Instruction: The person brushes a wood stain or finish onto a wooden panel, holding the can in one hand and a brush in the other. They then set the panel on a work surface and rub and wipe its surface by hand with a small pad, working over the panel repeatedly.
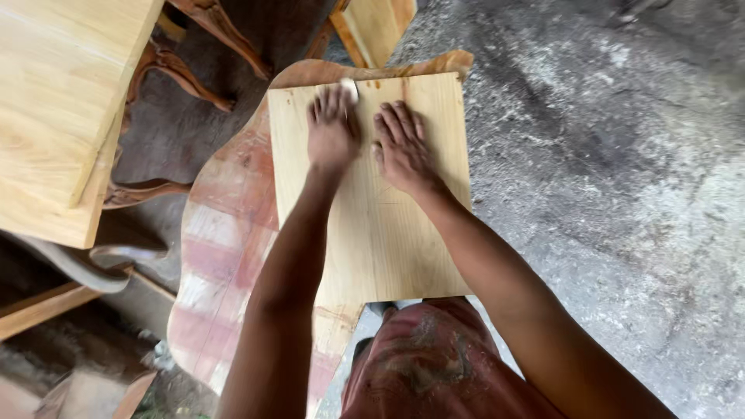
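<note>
A rough grey concrete floor (621,178), dusty and pale in patches, stretches away on the right under soft daylight. On the left sits a pale wooden tabletop (54,109), thick-edged and unfinished. Beside it lie dark carved chair legs (178,70), curved and reddish-brown. At the top another pale plank (376,27) leans, and the lower left corner falls into shadow
</note>
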